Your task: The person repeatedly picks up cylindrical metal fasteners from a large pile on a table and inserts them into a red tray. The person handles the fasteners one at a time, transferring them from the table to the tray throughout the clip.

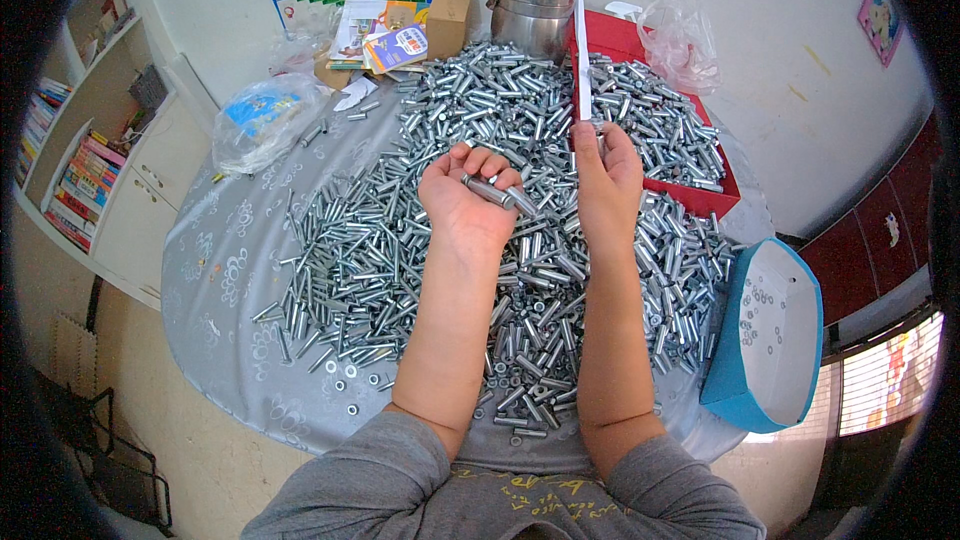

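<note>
My left hand (pixel 468 192) is turned palm up over the heap, its fingers curled around a couple of shiny metal sleeves (pixel 490 190). Beside the near left corner of a red box (pixel 712 202) is my right hand (pixel 608 180), thumb and fingers bent toward each other. A bit of metal seems to show between them, but what they hold is mostly hidden. Just beyond that hand rises a long white strip (pixel 583 60) along the box's left side. Under both arms spreads a large heap of metal sleeves (pixel 370 240); more of them fill the red box.
A blue, white-lined bin (pixel 765 340) with small rings inside stands at the right edge of the grey tablecloth (pixel 225 270). Loose washers (pixel 350 380) lie at the near left. Behind the heap are a steel pot (pixel 535 10), a cardboard box (pixel 450 15), booklets (pixel 395 45) and plastic bags (pixel 268 120).
</note>
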Available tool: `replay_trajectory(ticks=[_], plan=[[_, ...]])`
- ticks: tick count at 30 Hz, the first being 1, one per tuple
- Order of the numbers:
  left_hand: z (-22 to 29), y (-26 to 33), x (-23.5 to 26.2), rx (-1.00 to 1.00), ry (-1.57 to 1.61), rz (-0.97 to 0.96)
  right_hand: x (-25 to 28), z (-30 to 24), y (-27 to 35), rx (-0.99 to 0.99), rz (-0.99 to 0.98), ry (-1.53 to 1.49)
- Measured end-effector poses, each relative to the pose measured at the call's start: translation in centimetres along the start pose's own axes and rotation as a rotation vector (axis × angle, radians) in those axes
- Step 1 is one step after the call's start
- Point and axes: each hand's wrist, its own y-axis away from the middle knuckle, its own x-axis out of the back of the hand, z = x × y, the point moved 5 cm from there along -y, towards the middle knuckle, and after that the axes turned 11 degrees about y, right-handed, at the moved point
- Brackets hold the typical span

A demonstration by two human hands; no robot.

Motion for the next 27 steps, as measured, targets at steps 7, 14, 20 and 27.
replay_trajectory(ticks=[7,14,20,27], plan=[[0.1,-0.1,0.1,0.003,0.006,-0.012,-0.2,-0.1,0.0,-0.028,-0.063,-0.049],[0.1,0.0,0.0,0.001,0.008,0.004,0.2,0.5,-0.2,-0.011,-0.141,0.069],[0.1,-0.1,0.1,0.009,0.005,-0.006,-0.2,0.3,-0.1,0.098,-0.041,0.095],[0.2,-0.1,0.1,0.017,0.009,-0.015,-0.1,-0.7,0.0,0.136,0.059,0.078]])
